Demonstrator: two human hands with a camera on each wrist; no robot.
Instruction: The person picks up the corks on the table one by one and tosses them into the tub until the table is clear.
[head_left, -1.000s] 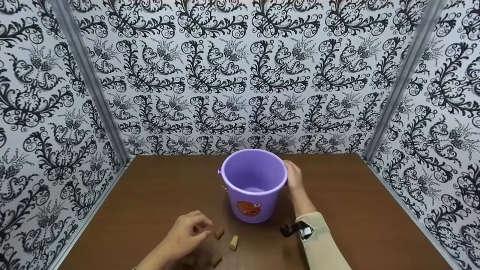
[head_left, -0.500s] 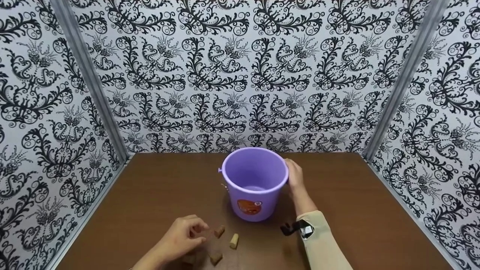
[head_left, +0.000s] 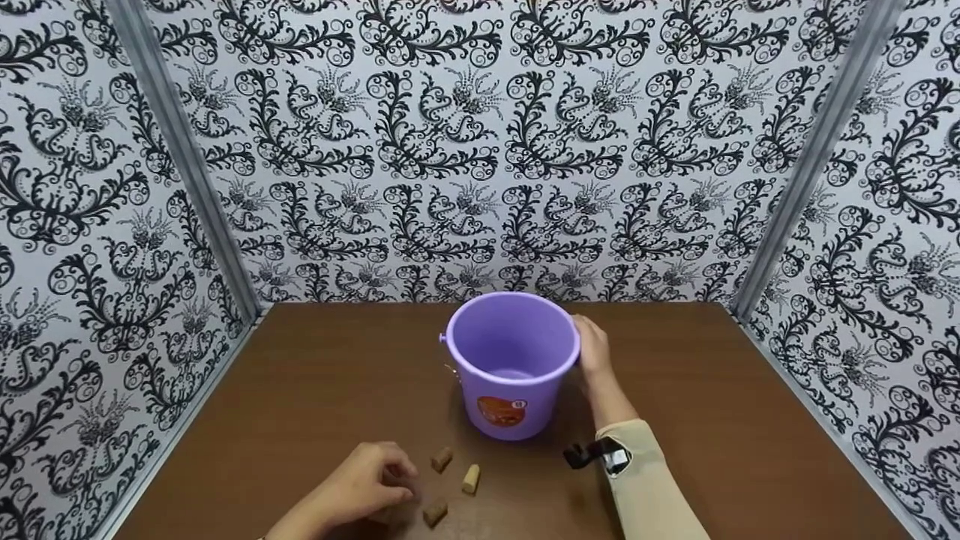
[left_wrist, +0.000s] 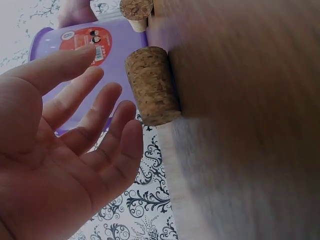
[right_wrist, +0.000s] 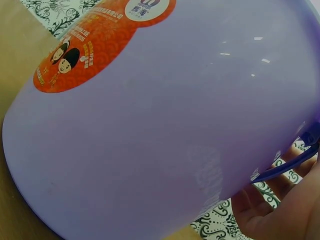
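A purple bucket (head_left: pixel 513 375) with an orange label stands upright on the brown table, its mouth facing up. My right hand (head_left: pixel 595 351) holds the bucket's right side near the rim. In the right wrist view its fingers (right_wrist: pixel 252 202) curl at the wall beside the dark handle, partly hidden by it. Left of the bucket's base, my left hand (head_left: pixel 367 484) hovers with loosely bent fingers and nothing between them. Just right of it lie a brown cork (head_left: pixel 435 513), a second cork (head_left: pixel 442 459) and a paler cork (head_left: pixel 471 478). The left wrist view shows one cork (left_wrist: pixel 152 86) close beside the fingertips.
Patterned black-and-white panels (head_left: pixel 480 150) enclose the table (head_left: pixel 720 420) at the back and both sides, with grey posts (head_left: pixel 817 157) in the corners. A black strap mount (head_left: pixel 600 454) sits on my right wrist.
My left hand has drawn slightly left, away from the corks. The right hand stays on the bucket, and the head view has shifted a little.
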